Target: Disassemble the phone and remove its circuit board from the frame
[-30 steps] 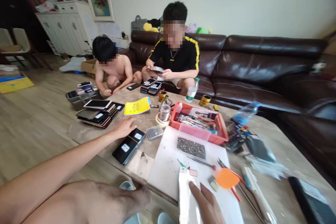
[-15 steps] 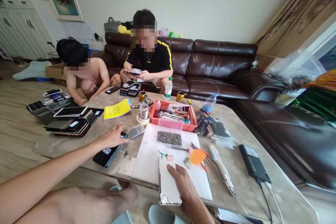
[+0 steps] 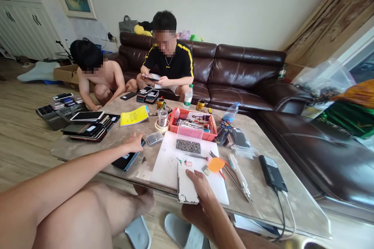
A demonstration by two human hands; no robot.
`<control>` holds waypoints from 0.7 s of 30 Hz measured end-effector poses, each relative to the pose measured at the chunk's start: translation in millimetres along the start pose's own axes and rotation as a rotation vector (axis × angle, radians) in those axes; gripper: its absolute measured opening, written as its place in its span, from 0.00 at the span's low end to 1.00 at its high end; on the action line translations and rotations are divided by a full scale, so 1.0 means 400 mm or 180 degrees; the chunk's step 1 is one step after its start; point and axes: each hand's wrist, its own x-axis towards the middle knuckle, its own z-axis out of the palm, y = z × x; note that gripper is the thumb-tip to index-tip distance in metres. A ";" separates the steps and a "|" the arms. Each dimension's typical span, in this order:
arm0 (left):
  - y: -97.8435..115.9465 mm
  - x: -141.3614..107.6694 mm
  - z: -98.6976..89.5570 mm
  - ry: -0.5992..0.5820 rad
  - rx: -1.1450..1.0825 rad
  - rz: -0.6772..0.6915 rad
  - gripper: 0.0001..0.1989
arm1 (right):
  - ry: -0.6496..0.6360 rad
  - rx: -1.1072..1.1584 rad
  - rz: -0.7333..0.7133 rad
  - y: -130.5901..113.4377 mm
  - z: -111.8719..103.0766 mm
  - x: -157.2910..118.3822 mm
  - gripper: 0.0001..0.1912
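My right hand [image 3: 201, 184] grips a white phone panel [image 3: 187, 186] with chipped, dark-marked edges, thumb on top, over the near edge of a white mat [image 3: 163, 163]. Under my left hand [image 3: 134, 142] lies a small stack of dark phones [image 3: 124, 162]; the fingers are stretched out over its far end, touching it. On the mat, beyond the panel, are a clear box of tiny screws [image 3: 188, 146], a screwdriver [image 3: 197, 156] and a small red frame-shaped piece [image 3: 188, 163]. Orange-handled cutters [image 3: 217, 157] and an orange plastic piece [image 3: 216, 164] lie to the right.
A red tool tray [image 3: 210, 135], a small clear box [image 3: 154, 138], a yellow booklet [image 3: 134, 116] and stacked tablets [image 3: 84, 130] share the table with a white electric screwdriver [image 3: 239, 175] and a black power unit [image 3: 273, 173]. Two people sit across; one holds a phone [image 3: 150, 78].
The whole view has shifted slightly. My left hand has moved a little up and right over the phone stack. My right hand keeps its hold on the white panel.
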 end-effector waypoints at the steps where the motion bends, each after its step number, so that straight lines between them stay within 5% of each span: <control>1: 0.000 0.000 -0.001 -0.0010 -0.0008 -0.0022 0.25 | 0.0000 0.0011 0.0050 -0.003 -0.001 -0.002 0.19; 21: -0.007 -0.018 -0.021 -0.0018 -0.0162 -0.0324 0.24 | -0.0174 0.0402 0.0428 0.045 0.013 0.016 0.23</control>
